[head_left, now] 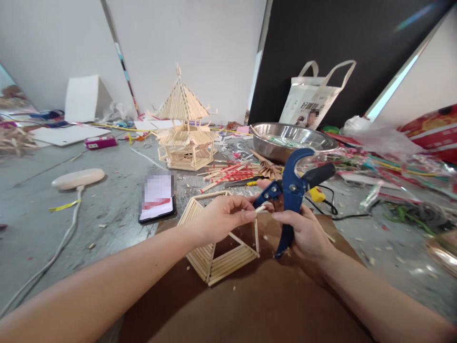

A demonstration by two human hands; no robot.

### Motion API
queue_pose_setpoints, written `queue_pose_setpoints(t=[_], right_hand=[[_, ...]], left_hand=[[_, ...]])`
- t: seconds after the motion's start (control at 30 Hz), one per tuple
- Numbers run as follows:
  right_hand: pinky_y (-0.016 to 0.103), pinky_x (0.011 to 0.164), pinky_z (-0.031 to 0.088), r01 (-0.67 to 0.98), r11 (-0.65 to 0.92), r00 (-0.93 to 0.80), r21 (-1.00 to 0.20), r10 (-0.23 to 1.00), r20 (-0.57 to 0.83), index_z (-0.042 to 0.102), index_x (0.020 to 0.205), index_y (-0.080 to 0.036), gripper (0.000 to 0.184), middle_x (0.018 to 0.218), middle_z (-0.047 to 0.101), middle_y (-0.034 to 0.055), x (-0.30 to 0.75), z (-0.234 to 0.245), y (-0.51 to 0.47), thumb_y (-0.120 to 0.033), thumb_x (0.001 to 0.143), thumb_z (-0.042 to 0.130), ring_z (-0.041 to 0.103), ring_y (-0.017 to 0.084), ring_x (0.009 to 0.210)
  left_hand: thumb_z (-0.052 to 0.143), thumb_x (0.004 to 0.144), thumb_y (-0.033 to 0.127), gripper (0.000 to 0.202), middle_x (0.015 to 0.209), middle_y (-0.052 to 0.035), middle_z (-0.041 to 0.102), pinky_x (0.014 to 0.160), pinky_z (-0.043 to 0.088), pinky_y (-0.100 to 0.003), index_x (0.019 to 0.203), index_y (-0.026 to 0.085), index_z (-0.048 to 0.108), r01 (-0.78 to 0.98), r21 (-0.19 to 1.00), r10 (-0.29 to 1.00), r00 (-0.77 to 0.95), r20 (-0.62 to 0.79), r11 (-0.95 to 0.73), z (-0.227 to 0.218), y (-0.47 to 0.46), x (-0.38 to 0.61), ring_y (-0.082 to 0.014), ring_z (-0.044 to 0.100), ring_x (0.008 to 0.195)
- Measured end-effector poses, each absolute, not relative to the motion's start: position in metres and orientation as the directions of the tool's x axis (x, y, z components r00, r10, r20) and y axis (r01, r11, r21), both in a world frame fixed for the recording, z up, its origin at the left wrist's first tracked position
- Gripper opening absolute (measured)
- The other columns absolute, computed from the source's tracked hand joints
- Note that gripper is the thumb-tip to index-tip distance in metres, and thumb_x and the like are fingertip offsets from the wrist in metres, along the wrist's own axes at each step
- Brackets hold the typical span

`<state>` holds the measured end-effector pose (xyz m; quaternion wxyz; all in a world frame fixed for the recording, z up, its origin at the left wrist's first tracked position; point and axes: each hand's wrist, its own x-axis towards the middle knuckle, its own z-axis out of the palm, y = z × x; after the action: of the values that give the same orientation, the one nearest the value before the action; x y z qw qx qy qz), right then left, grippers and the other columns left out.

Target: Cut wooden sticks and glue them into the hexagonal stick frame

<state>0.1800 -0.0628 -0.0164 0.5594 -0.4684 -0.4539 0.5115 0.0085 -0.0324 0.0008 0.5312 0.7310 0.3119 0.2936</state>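
My left hand (221, 216) pinches a short wooden stick (261, 208) between thumb and fingers, holding its tip in the jaws of blue-handled cutting pliers (293, 193). My right hand (305, 233) is wrapped round the pliers' handles. Just below both hands lies a hexagonal frame of wooden sticks (217, 257) on a brown board (257, 305).
A finished stick pagoda (185, 128) stands behind. A phone (157, 197) lies left of the frame. Loose red-and-wood sticks (232, 172), a steel bowl (285, 138), a tote bag (314, 97), a white cable (64, 238) and black wires (332, 207) clutter the grey surface.
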Motion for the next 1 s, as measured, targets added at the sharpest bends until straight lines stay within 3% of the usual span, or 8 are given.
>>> queue_pose_setpoints(t=[0.17, 0.27, 0.37, 0.47, 0.53, 0.67, 1.0], right_hand=[[0.032, 0.075, 0.04, -0.092, 0.132, -0.065, -0.987, 0.988, 0.138, 0.057, 0.082, -0.022, 0.022, 0.084, 0.06, 0.0014, 0.182, -0.006, -0.065, -0.018, 0.061, 0.05, 0.053, 0.018, 0.086], [0.032, 0.075, 0.039, 0.224, 0.26, 0.009, -0.939, 0.963, 0.269, 0.053, 0.085, -0.021, 0.021, 0.084, 0.057, 0.0021, 0.187, -0.002, -0.062, -0.02, 0.064, 0.049, 0.052, 0.017, 0.08], [0.031, 0.07, 0.039, 0.629, 0.341, 0.029, -0.699, 0.888, 0.459, 0.049, 0.088, -0.021, 0.025, 0.079, 0.054, 0.0022, 0.196, -0.006, -0.054, -0.018, 0.064, 0.048, 0.05, 0.016, 0.073], [0.032, 0.069, 0.039, 0.814, 0.378, -0.111, -0.441, 0.846, 0.521, 0.044, 0.096, -0.018, 0.035, 0.085, 0.053, 0.0052, 0.203, -0.013, -0.046, -0.017, 0.061, 0.047, 0.05, 0.018, 0.078], [0.032, 0.071, 0.039, 0.858, 0.377, -0.17, -0.348, 0.849, 0.5, 0.041, 0.101, -0.017, 0.041, 0.091, 0.053, 0.0071, 0.204, -0.017, -0.044, -0.015, 0.06, 0.046, 0.05, 0.019, 0.083], [0.034, 0.076, 0.038, 0.887, 0.372, -0.228, -0.273, 0.868, 0.441, 0.038, 0.104, -0.016, 0.05, 0.099, 0.051, 0.0089, 0.202, -0.022, -0.044, -0.007, 0.055, 0.041, 0.047, 0.021, 0.092], [0.033, 0.078, 0.038, 0.866, 0.421, -0.287, -0.27, 0.861, 0.42, 0.038, 0.101, -0.018, 0.042, 0.095, 0.051, 0.0074, 0.199, -0.02, -0.05, -0.012, 0.06, 0.043, 0.047, 0.02, 0.09]], left_hand=[[0.047, 0.074, 0.031, 0.016, 0.087, -0.0022, 0.059, 0.075, 0.039, -0.026, 0.073, 0.016, 0.051, 0.209, 0.925, 0.768, 0.629, 0.121, -0.318, 0.004, -0.034, 0.008, -0.0134, 0.052, 0.086], [0.046, 0.074, 0.03, 0.016, 0.084, -0.0012, 0.06, 0.072, 0.039, -0.024, 0.076, 0.017, 0.054, 0.261, 0.866, 0.778, 0.593, 0.206, -0.427, 0.007, -0.033, 0.007, -0.0117, 0.053, 0.079], [0.046, 0.074, 0.031, 0.019, 0.073, -0.0004, 0.06, 0.066, 0.041, -0.022, 0.074, 0.015, 0.056, 0.321, 0.821, 0.824, 0.491, 0.283, -0.473, 0.008, -0.028, 0.004, -0.0099, 0.053, 0.069], [0.046, 0.074, 0.03, 0.019, 0.067, 0.0003, 0.06, 0.063, 0.041, -0.021, 0.072, 0.014, 0.056, 0.332, 0.796, 0.832, 0.428, 0.352, -0.507, 0.005, -0.022, 0.001, -0.0088, 0.053, 0.064], [0.046, 0.075, 0.03, 0.02, 0.067, 0.0001, 0.06, 0.062, 0.04, -0.021, 0.071, 0.014, 0.057, 0.332, 0.758, 0.805, 0.432, 0.406, -0.561, 0.004, -0.02, -0.001, -0.0087, 0.053, 0.063], [0.045, 0.076, 0.029, 0.019, 0.065, 0.0002, 0.059, 0.061, 0.039, -0.02, 0.071, 0.015, 0.058, 0.35, 0.653, 0.727, 0.478, 0.493, -0.672, 0.0, -0.018, -0.002, -0.0085, 0.052, 0.063], [0.044, 0.076, 0.03, 0.02, 0.065, 0.0006, 0.056, 0.061, 0.037, -0.021, 0.07, 0.016, 0.056, 0.398, 0.564, 0.687, 0.492, 0.535, -0.724, -0.004, -0.016, -0.002, -0.0085, 0.049, 0.063]])
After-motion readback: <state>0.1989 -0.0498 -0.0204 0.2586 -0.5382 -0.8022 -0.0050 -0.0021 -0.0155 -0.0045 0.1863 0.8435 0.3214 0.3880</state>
